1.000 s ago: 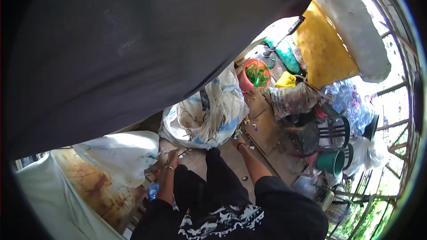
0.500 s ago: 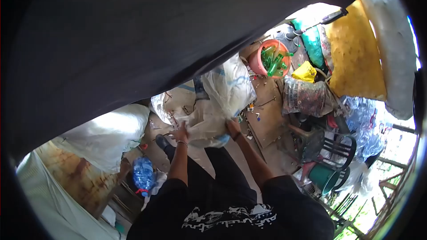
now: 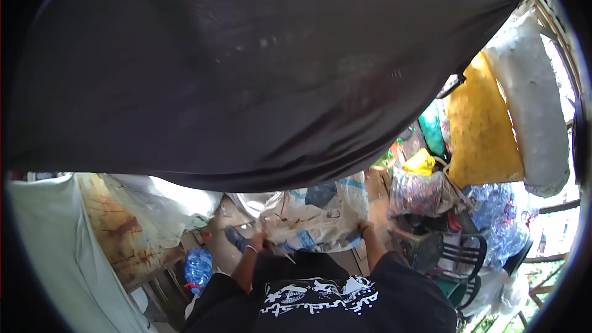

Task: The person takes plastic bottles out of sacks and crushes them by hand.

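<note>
A dirty white woven sack (image 3: 314, 223) with blue stripes and a dark patch is stretched out in front of my legs. My left hand (image 3: 258, 242), with a band at the wrist, is closed on its near left edge. At the opposite edge my right hand (image 3: 365, 227) grips the same sack; its fingers are partly hidden. The sack's far side disappears behind a dark hanging cloth (image 3: 246, 74). Another whitish sack (image 3: 250, 202) lies just beyond my left hand.
The dark cloth covers most of the upper view. Bottles in a blue bundle (image 3: 198, 266) stand at left near a rusty board (image 3: 117, 228). At right are a filled sack (image 3: 414, 194), a dark plastic chair (image 3: 462, 256), a yellow sack (image 3: 484, 129) and clear bags of bottles (image 3: 496, 216).
My hands have moved farther apart, and the sack between them is spread wider and raised toward me. The dark cloth now hides more, including the bucket of green bottles.
</note>
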Action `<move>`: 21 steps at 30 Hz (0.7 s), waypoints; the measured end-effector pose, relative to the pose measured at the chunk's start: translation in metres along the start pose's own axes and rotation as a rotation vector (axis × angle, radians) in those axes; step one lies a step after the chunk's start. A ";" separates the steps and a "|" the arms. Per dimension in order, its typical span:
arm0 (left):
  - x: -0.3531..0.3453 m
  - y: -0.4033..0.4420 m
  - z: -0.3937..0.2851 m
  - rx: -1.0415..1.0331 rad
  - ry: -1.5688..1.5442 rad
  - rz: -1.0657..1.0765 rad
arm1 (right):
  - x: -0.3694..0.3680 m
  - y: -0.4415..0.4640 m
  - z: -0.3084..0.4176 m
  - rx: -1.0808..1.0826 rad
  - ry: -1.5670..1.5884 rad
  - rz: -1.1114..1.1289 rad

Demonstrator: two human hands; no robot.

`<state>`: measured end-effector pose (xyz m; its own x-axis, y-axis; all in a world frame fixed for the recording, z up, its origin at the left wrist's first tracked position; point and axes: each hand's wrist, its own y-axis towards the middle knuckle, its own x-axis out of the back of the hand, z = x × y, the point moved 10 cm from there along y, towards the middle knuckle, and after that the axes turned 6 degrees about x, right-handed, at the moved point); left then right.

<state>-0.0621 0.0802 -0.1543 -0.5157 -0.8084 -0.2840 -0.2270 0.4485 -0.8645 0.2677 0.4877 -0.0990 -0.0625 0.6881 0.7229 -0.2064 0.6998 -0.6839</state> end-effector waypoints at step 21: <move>-0.026 -0.228 -0.022 -0.527 1.248 -0.533 | -0.017 -0.094 -0.017 -0.045 0.247 -0.104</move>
<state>-0.0151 0.0072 0.0596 -0.5803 -0.1931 0.7911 -0.7465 0.5144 -0.4220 0.3044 0.4133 -0.0481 0.1983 0.6342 0.7473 -0.1553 0.7731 -0.6150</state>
